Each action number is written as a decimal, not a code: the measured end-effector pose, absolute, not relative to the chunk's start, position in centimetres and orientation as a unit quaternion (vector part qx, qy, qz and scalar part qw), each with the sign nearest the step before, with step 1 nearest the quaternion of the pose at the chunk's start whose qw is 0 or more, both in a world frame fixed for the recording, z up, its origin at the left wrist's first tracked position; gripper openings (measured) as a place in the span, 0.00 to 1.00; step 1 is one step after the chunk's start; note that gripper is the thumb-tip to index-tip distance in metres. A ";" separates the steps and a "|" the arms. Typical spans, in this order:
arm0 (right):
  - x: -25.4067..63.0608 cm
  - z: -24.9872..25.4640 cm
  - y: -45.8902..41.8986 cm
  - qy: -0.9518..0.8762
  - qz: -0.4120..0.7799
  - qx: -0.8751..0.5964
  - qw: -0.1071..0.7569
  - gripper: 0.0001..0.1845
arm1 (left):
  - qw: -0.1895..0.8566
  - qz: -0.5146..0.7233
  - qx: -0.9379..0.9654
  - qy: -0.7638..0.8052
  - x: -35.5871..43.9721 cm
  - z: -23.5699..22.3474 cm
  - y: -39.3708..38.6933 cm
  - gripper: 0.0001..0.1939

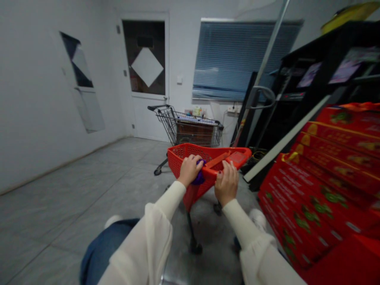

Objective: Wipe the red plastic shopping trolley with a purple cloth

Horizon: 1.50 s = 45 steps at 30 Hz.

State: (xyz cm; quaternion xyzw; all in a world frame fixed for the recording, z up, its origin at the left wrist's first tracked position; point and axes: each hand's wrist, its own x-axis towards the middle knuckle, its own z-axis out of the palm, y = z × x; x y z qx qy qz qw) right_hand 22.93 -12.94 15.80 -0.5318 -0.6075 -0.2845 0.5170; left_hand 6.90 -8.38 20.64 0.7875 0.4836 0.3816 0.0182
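In front of me stands a red plastic shopping cart (178, 160) on dark legs with casters. My left hand (190, 169) is closed around a purple cloth (199, 178), pressed against the cart's near rim. Only part of the cloth shows beneath and beside the fingers. A short way to the right, my right hand (227, 183) grips the same rim near its corner, fingers curled over the edge. A red flap or bar crosses the basket's top between the hands and the far end.
Behind the red cart is a metal wire shopping cart (192, 128). Stacked red printed boxes (320, 190) rise close on my right, with a black rack (314, 59) and leaning poles beyond. A white door (148, 114) and a blind-covered window (231, 59) are at the back.
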 end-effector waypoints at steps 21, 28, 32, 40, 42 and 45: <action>24.5 18.2 -12.0 -0.714 -0.234 -0.518 0.409 0.27 | 0.021 0.386 0.813 0.436 3.1 22.5 -9.6 0.11; 24.9 18.2 -10.3 -0.661 -0.298 -0.580 0.371 0.25 | -0.089 0.346 0.810 0.466 5.2 23.3 -12.4 0.12; 23.9 18.3 -10.9 -0.667 -0.314 -0.578 0.349 0.25 | -0.109 0.340 0.801 0.480 5.3 23.5 -13.5 0.12; 21.2 19.2 -11.1 -0.655 -0.311 -0.586 0.363 0.23 | -0.148 0.300 0.773 0.539 5.4 24.1 -13.2 0.12; 21.9 19.6 -11.2 -0.685 -0.286 -0.569 0.354 0.23 | -0.143 0.300 0.800 0.499 5.5 24.2 -13.6 0.13; 24.2 20.1 -11.2 -0.719 -0.252 -0.548 0.345 0.23 | -0.115 0.318 0.801 0.494 4.3 24.1 -13.3 0.14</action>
